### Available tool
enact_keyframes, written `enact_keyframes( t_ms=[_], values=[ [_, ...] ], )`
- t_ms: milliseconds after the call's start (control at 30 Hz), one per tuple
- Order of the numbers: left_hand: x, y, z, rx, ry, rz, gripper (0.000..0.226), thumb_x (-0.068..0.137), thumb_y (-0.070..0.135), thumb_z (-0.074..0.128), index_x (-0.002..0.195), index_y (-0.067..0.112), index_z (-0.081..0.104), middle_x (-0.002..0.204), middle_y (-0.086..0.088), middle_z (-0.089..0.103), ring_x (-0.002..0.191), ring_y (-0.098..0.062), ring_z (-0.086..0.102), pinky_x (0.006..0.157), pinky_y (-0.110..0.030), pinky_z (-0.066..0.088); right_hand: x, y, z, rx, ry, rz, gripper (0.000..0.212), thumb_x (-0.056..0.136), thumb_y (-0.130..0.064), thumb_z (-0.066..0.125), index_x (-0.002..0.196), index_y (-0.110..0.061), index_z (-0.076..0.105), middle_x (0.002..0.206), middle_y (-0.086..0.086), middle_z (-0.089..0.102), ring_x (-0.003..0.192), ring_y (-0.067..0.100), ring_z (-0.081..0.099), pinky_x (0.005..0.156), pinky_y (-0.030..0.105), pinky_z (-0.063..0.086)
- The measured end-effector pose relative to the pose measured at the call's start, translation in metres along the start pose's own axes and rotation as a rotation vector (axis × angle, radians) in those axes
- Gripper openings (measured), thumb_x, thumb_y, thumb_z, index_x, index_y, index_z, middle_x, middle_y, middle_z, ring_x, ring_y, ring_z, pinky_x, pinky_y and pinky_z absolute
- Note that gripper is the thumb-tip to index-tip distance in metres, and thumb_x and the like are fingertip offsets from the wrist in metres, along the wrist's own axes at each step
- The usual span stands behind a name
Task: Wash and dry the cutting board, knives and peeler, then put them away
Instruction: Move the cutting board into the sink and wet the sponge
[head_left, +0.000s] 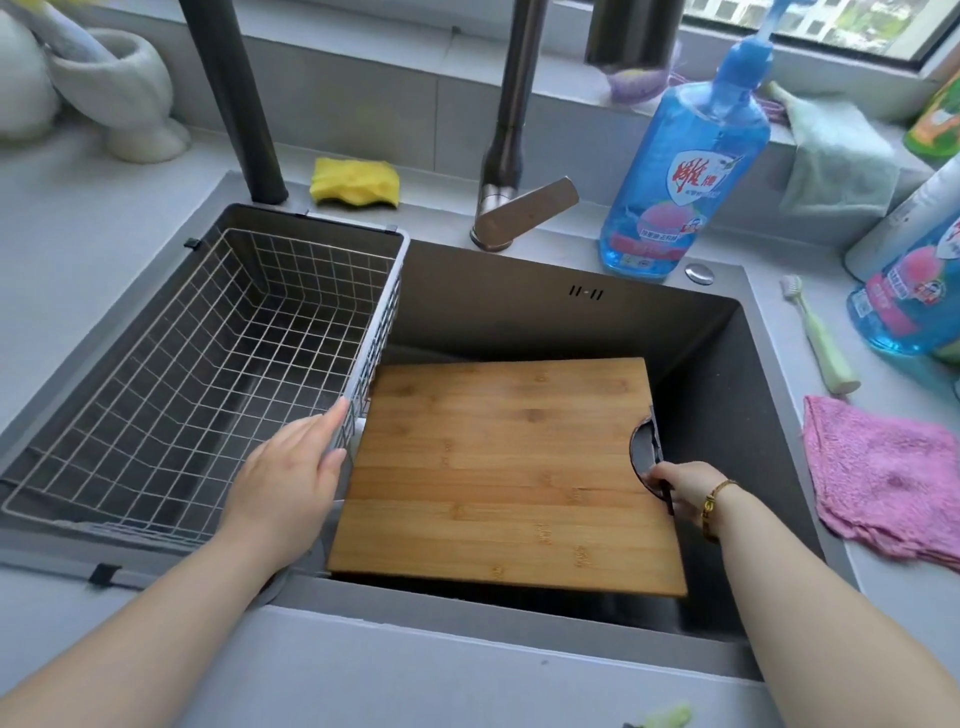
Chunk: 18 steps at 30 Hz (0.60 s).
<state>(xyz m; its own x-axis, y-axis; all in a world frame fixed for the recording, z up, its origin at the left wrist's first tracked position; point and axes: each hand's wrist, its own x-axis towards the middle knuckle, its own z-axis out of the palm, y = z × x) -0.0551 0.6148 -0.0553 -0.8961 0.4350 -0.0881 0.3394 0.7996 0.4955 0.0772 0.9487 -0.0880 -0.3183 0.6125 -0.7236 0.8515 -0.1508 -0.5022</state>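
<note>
Cutting board (509, 467) tilted inside sink (727, 374), centre frame. Right hand (685, 488) fingers curled on its black handle (647, 447); left hand (291, 467) fingers straight, together, at wire basket (208, 364) rim. Step: washing, judged barely begun. Next likely needs water running.

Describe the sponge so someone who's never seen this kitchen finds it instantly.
Start at the sink. On the counter just behind its wire basket, between the dark pipe and the tap, lies the sponge. Its bright yellow and wavy edge set it apart.
</note>
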Motion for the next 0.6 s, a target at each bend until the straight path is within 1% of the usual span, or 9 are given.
enact_keyframes(
  t_ms=[100, 133, 200, 300, 333, 367, 467, 533, 600],
  values=[
    [-0.001, 0.000, -0.001, -0.007, 0.002, 0.006, 0.048, 0.098, 0.017, 0.035, 0.145, 0.021, 0.025, 0.141, -0.002, 0.042, 0.129, -0.018, 0.038, 0.102, -0.033, 0.031, 0.015, 0.009, 0.004, -0.085, -0.010, 0.069, 0.011, 0.090, -0.006, 0.050, 0.080, -0.001, 0.054, 0.062, 0.006, 0.042, 0.053, 0.015, 0.037, 0.039, 0.018, 0.039],
    [-0.001, 0.000, 0.000, -0.014, 0.006, 0.006, 0.048, 0.097, 0.017, 0.035, 0.145, 0.021, 0.025, 0.141, -0.002, 0.043, 0.129, -0.018, 0.038, 0.101, -0.033, 0.031, 0.021, 0.014, 0.003, -0.113, -0.018, 0.091, 0.009, 0.090, -0.006, 0.051, 0.082, -0.003, 0.054, 0.063, 0.007, 0.041, 0.054, 0.015, 0.037, 0.042, 0.019, 0.040],
    [-0.002, 0.001, 0.000, -0.024, 0.016, 0.007, 0.048, 0.097, 0.016, 0.036, 0.144, 0.021, 0.026, 0.139, -0.002, 0.045, 0.127, -0.018, 0.040, 0.099, -0.032, 0.032, 0.033, 0.021, 0.002, -0.155, -0.050, 0.101, 0.014, 0.089, -0.005, 0.053, 0.075, -0.003, 0.056, 0.068, 0.008, 0.044, 0.057, 0.015, 0.040, 0.051, 0.023, 0.044],
    [-0.001, 0.002, 0.000, -0.040, 0.013, 0.003, 0.049, 0.097, 0.017, 0.036, 0.144, 0.023, 0.025, 0.138, -0.003, 0.046, 0.126, -0.019, 0.041, 0.096, -0.031, 0.032, 0.042, 0.026, 0.003, -0.245, -0.057, 0.114, 0.010, 0.086, -0.001, 0.054, 0.076, -0.001, 0.056, 0.072, 0.011, 0.051, 0.059, 0.017, 0.048, 0.055, 0.027, 0.050],
    [-0.001, 0.002, 0.000, -0.044, 0.012, 0.000, 0.049, 0.097, 0.017, 0.035, 0.145, 0.024, 0.024, 0.139, -0.002, 0.046, 0.127, -0.019, 0.040, 0.097, -0.031, 0.032, 0.045, 0.026, 0.005, -0.278, -0.053, 0.114, 0.003, 0.085, 0.001, 0.055, 0.082, 0.001, 0.056, 0.075, 0.013, 0.054, 0.063, 0.019, 0.053, 0.059, 0.030, 0.053],
    [-0.002, 0.002, 0.000, -0.046, 0.011, -0.002, 0.049, 0.097, 0.018, 0.035, 0.145, 0.025, 0.024, 0.139, -0.001, 0.045, 0.127, -0.019, 0.039, 0.097, -0.031, 0.032, 0.046, 0.024, 0.007, -0.327, -0.052, 0.128, 0.005, 0.085, 0.001, 0.055, 0.090, 0.003, 0.056, 0.078, 0.015, 0.056, 0.067, 0.022, 0.057, 0.064, 0.033, 0.055],
    [-0.002, 0.002, 0.001, -0.060, 0.020, -0.009, 0.049, 0.097, 0.018, 0.036, 0.144, 0.026, 0.025, 0.138, -0.001, 0.047, 0.126, -0.020, 0.041, 0.096, -0.033, 0.032, 0.057, 0.026, 0.010, -0.538, -0.063, 0.107, 0.025, 0.087, -0.006, 0.053, 0.109, 0.004, 0.055, 0.106, 0.018, 0.062, 0.098, 0.029, 0.062, 0.089, 0.040, 0.052],
    [-0.001, 0.002, 0.001, -0.051, 0.023, -0.009, 0.049, 0.096, 0.017, 0.037, 0.144, 0.026, 0.026, 0.138, -0.001, 0.047, 0.126, -0.020, 0.041, 0.095, -0.034, 0.033, 0.059, 0.027, 0.012, -0.617, -0.046, 0.088, 0.030, 0.088, -0.010, 0.051, 0.114, 0.003, 0.054, 0.118, 0.019, 0.059, 0.108, 0.029, 0.059, 0.095, 0.038, 0.048],
    [-0.001, 0.001, 0.002, -0.042, 0.019, -0.015, 0.049, 0.097, 0.018, 0.036, 0.144, 0.026, 0.026, 0.137, -0.001, 0.047, 0.125, -0.021, 0.042, 0.093, -0.034, 0.034, 0.058, 0.027, 0.013, -0.648, -0.049, 0.092, 0.031, 0.089, -0.011, 0.050, 0.116, 0.004, 0.053, 0.121, 0.019, 0.058, 0.110, 0.029, 0.058, 0.096, 0.038, 0.047]
  ],
)
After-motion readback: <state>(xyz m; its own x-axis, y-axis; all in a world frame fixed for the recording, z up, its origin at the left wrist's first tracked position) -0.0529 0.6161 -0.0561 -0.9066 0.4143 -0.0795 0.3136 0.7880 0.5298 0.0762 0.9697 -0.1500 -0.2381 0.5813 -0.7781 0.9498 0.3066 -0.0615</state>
